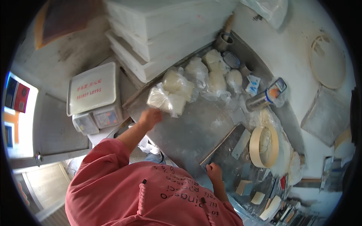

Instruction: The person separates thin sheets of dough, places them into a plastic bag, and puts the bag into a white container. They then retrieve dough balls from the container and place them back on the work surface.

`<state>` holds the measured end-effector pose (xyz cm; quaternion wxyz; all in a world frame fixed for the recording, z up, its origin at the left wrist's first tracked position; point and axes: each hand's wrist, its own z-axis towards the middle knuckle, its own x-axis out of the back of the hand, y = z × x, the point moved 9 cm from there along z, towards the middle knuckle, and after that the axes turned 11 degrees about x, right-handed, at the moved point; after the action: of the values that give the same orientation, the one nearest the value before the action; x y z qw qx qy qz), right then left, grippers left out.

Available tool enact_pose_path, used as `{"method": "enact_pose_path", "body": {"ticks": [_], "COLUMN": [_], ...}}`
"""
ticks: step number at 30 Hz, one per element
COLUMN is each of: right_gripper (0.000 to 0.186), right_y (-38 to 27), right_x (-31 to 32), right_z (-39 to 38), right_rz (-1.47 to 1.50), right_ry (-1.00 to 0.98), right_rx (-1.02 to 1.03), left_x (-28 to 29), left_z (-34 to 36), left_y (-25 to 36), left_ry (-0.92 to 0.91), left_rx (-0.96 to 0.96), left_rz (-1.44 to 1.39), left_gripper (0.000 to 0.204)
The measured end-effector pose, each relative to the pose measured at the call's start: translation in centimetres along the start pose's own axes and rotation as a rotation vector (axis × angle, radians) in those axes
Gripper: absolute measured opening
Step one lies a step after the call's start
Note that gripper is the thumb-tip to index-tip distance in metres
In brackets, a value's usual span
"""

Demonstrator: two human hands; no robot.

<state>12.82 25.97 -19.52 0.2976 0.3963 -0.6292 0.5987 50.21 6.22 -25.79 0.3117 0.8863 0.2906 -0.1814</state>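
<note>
On the grey metal worktop [188,128], my left hand [151,118] is at the near edge of a clear plastic bag [166,101] with a pale, blocky content. Its fingers are small and blurred, so whether they touch or grip the bag does not show. Several more clear bags [217,81] of pale, doughy lumps stand behind it. My right hand [214,172] is closed beside the near corner of a dark flat board [222,150] with a light wooden edge; a small dark thing between its fingers is too small to name.
A round wooden sieve [253,148] and a shiny metal cylinder [256,102] are on the right. Stacked white tubs [145,62] rise at the back left. A lidded white box [92,88] stands left. Pale blocks [244,187] lie to the front right.
</note>
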Motion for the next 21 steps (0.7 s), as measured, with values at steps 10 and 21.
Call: {"method": "enact_pose_path", "body": {"ticks": [10,21], "right_gripper": [0.021,0.011], "right_y": [2.6,8.2], "right_x": [1.7,12.0], "right_z": [-5.1,-13.3], "right_rz": [0.123,0.220], "right_ry": [0.113,0.293], "right_rx": [-0.147,0.059], "left_x": [-1.3,20.9], "left_z": [3.9,-3.8], "left_y": [7.2,-13.8], "left_ry": [0.159,0.788], "left_rx": [-0.243,-0.171], "left_rz": [0.173,0.727], "left_gripper": [0.039,0.043]}}
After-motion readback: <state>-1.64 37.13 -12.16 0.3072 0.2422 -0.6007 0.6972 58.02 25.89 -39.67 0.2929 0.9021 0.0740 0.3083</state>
